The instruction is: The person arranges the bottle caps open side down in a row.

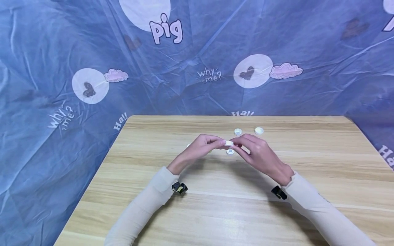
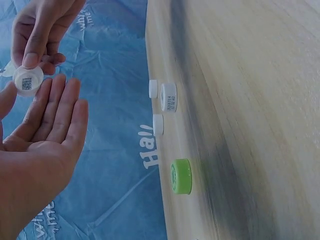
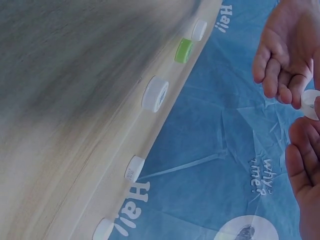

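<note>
A white bottle cap (image 1: pixel 228 143) is held up over the table between both hands. My left hand (image 1: pixel 201 148) grips its left edge between thumb and forefinger, the other fingers stretched out in the left wrist view. From the other side my right hand (image 1: pixel 258 153) pinches it, the right thumb lying on its rim. In the left wrist view a small square code shows inside the cap (image 2: pixel 28 84). Below the hands lies another white cap (image 1: pixel 230 151). A green cap (image 2: pixel 181 176) sits near the left hand, mostly hidden behind it in the head view.
Two white caps (image 1: pixel 238 132) (image 1: pixel 259 131) lie farther back on the wooden table (image 1: pixel 209 212). Another white cap (image 3: pixel 199 30) lies beyond the green one at the left. A blue printed cloth (image 1: pixel 191 92) hangs behind the table's far edge.
</note>
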Tool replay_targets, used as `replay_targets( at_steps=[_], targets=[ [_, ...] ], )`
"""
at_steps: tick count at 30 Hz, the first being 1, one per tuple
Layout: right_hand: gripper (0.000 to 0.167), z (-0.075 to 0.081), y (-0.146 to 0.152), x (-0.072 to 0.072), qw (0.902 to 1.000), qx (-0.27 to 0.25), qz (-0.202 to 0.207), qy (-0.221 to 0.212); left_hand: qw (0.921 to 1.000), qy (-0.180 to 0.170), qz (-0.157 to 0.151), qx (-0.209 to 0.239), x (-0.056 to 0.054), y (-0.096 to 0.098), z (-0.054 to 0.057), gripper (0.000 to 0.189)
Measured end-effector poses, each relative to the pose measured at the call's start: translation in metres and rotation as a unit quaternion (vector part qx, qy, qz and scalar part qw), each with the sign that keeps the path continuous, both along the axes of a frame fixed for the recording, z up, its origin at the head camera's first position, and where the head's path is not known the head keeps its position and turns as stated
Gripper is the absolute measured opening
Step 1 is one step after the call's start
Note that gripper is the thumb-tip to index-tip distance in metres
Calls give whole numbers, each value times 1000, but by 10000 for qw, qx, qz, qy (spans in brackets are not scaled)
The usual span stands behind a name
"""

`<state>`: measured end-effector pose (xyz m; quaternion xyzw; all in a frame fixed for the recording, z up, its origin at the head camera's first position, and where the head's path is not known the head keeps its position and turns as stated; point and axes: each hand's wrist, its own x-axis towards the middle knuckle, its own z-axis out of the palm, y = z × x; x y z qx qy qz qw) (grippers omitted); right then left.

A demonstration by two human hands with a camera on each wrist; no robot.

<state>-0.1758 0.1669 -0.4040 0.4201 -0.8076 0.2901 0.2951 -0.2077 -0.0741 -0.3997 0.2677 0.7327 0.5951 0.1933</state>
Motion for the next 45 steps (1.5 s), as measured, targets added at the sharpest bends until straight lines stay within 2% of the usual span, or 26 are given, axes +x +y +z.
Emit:
replay_targets(
  at_steps=[4,9,15,19,24,31,34,39,45],
  targets=[
    [37,0,0,0,10000,-33,12,15,10000,-25,39,10,0,0,0,34],
    [19,0,2,-1,9999,-85,54,30,9999,78,139,-1,-1,1,0,33],
    [36,-1,6,-2,9989,-252,-217,-329,9964,558,597,-229,2,5,1,33],
    [34,-1,8,-2,9959,-327,-456,-707,9923,794,890,-342,5,9,1,34],
    [31,-3,9,-2,9936,-344,-515,-947,9841,1325,1043,-557,8,14,0,32],
    [25,-3,8,-2,9938,-336,-339,-1000,9762,1816,984,-661,9,16,-1,30],
    [24,-2,9,-2,9936,-308,-336,-1033,9718,2006,885,-872,9,16,1,30],
    [23,0,15,-1,9929,-144,-390,-1115,9621,2351,690,-1199,5,20,4,31],
    [22,4,25,-3,9905,146,-420,-1303,9545,2666,533,-1224,-2,30,3,30]
  ],
)
